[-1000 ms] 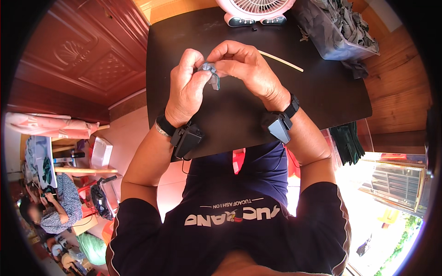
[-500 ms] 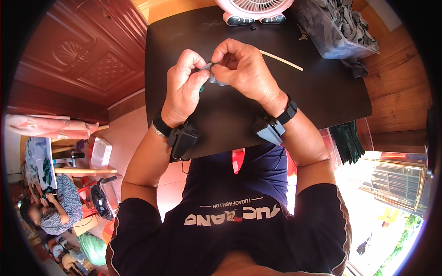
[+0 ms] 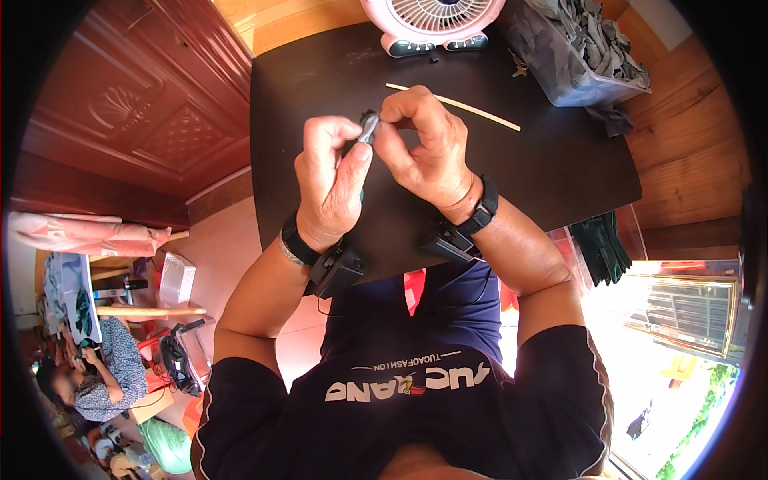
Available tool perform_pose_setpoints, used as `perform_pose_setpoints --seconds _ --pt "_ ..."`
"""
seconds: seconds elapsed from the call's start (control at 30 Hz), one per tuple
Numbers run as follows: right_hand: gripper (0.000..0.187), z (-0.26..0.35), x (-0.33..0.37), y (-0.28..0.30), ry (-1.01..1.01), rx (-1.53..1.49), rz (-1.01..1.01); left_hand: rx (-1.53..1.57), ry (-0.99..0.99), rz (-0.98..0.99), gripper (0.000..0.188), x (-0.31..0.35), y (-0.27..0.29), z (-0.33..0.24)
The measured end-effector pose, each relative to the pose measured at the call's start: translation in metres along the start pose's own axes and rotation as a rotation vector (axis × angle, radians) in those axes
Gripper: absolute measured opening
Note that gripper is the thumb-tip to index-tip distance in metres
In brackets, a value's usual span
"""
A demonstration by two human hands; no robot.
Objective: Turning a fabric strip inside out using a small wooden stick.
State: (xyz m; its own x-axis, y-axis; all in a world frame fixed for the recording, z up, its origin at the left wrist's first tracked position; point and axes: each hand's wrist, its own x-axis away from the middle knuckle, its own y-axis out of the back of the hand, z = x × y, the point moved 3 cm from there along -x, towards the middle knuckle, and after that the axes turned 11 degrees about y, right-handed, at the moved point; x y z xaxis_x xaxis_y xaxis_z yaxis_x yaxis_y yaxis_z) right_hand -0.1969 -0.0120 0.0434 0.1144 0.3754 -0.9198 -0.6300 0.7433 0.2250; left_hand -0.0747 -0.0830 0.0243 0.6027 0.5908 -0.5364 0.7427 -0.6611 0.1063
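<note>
A small grey piece of cloth (image 3: 369,128) with a dark end is held above the black table (image 3: 512,172). My left hand (image 3: 330,180) pinches it between thumb and forefinger. My right hand (image 3: 430,148) is closed in a pinch at the cloth's right edge, thumb and forefinger together. A bit of green shows beside my left palm, mostly hidden. Beyond my right hand a thin pale stick (image 3: 480,114) lies on the tabletop.
A pink fan (image 3: 400,28) stands at the far edge. At the far right is a clear plastic bin (image 3: 564,76) heaped with grey cloth pieces. Dark green cloth items (image 3: 602,250) hang beside the table's right edge. Another person (image 3: 108,376) sits at far left.
My hands have come slightly nearer, and the grey cloth is turned more upright between them. More of the pale stick shows now.
</note>
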Motion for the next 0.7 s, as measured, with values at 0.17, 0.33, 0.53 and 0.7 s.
perform_pose_setpoints --seconds 0.17,0.33,0.53,0.7 --pt "0.014 -0.011 0.006 -0.004 -0.305 -0.359 0.004 0.174 0.175 -0.001 0.019 -0.006 -0.002 0.007" --pt "0.014 -0.023 0.004 -0.005 -0.647 -0.76 0.148 0.241 0.334 0.039 0.015 -0.008 0.003 0.017" --pt "0.018 -0.021 0.003 -0.007 -0.573 -0.743 0.225 0.411 0.506 0.041 0.011 -0.014 0.008 0.018" --pt "0.013 -0.02 0.003 -0.005 -0.641 -0.617 0.242 0.491 0.543 0.082 0.011 -0.011 0.004 0.015"
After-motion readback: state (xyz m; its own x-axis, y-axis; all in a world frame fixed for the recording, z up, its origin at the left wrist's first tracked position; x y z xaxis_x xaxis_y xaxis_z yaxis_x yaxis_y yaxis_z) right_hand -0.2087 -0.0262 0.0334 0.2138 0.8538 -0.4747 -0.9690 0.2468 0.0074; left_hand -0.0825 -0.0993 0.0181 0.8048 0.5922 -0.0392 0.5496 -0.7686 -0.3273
